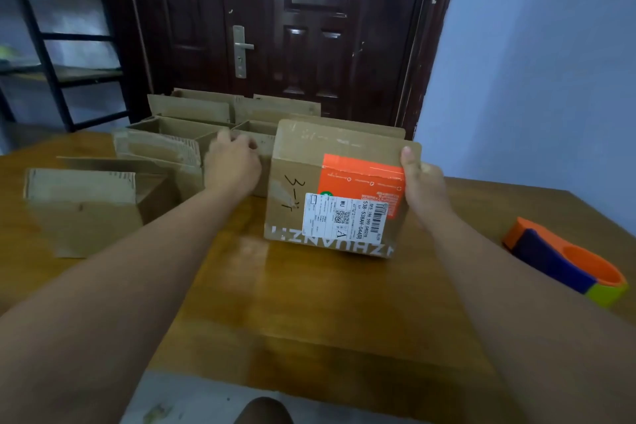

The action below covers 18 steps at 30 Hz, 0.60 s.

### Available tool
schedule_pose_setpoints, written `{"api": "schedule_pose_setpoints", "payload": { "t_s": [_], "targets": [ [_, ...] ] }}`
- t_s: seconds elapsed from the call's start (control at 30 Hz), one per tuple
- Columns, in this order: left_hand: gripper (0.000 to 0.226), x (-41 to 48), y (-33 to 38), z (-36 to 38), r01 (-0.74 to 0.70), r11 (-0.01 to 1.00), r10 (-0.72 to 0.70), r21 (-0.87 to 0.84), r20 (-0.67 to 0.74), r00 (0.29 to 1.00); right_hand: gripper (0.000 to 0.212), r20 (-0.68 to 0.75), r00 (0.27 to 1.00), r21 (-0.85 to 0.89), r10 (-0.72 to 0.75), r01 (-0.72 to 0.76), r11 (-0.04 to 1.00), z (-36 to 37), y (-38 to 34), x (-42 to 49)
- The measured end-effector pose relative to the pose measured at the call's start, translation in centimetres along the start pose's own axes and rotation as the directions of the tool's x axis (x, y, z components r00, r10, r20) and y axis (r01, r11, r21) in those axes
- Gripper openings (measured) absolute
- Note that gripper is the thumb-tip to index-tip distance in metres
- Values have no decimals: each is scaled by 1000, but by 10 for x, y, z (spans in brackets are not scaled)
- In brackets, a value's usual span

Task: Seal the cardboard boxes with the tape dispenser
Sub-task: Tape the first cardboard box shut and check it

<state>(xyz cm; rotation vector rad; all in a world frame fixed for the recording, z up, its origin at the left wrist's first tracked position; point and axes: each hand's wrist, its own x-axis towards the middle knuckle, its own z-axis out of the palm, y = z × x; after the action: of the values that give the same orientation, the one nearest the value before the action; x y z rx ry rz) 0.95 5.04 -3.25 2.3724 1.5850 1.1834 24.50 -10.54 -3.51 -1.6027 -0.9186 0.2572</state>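
Head view: a knee [263,411] sits at the bottom edge, nearest the camera, below both forearms. The wooden table [309,303] extends forward under the arms. The tape dispenser [550,258], orange, dark blue and yellow-green, lies on the table to the outside of the right forearm, nearer than the right hand and apart from it. The right hand [425,189] grips the labelled box [296,189] at its upper right corner: the thumb presses on the front face and the fingers wrap out of sight round the right side. The box stands on the table between the two hands, its top flap raised. A white shipping label [344,217] and an orange sticker [361,175] lie on the front face just inside the right hand. The left hand [232,167] lies against the left side of the box; its fingers are blurred, and whether they grip cannot be told. An open box [82,206] stands to the outside of the left forearm. More open boxes [161,144] stand just beyond the left hand. Beyond both hands is a dark door [292,27] with a metal handle [241,48]. A black rack [58,45] stands far left of the left hand, and a pale wall [533,62] rises beyond the right hand.
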Motion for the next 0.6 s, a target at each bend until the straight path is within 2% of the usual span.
{"api": "schedule_pose_setpoints", "payload": {
  "t_s": [0.03,0.07,0.1,0.17,0.2,0.3,0.4,0.5,0.53,0.6],
  "targets": [
    [31,-1,4,4,193,958,-173,-213,110,979,50,-4,1000,0,-1,1,1000,-1,0,0],
    [35,-5,5,9,395,857,-322,-332,254,912,50,-3,1000,-5,-3,3,1000,-2,0,-1],
    [36,-11,6,13,573,725,-425,-383,407,809,51,3,1000,-12,-6,6,1000,-3,0,-1],
    [34,-27,5,21,777,482,-473,-405,626,620,52,17,1000,-30,-12,12,999,-5,0,-1],
    [31,-35,6,24,811,420,-470,-406,667,578,52,25,1000,-40,-15,15,999,-6,1,-2],
    [23,-46,13,30,822,433,-447,-369,705,551,52,32,999,-50,-17,18,999,-10,4,-2],
    [18,-47,21,28,858,450,-441,-248,774,455,51,-10,1000,-13,-16,15,1000,-17,7,-1],
    [23,-48,32,26,854,507,-421,-121,829,368,51,-77,997,25,7,-5,1000,-30,12,0],
    [24,-49,37,26,858,501,-398,-118,848,349,51,-100,995,23,17,-15,1000,-34,14,0],
    [24,-51,49,31,865,460,-302,-203,879,368,50,-142,989,33,42,-38,999,-43,18,0]
  ]
}}
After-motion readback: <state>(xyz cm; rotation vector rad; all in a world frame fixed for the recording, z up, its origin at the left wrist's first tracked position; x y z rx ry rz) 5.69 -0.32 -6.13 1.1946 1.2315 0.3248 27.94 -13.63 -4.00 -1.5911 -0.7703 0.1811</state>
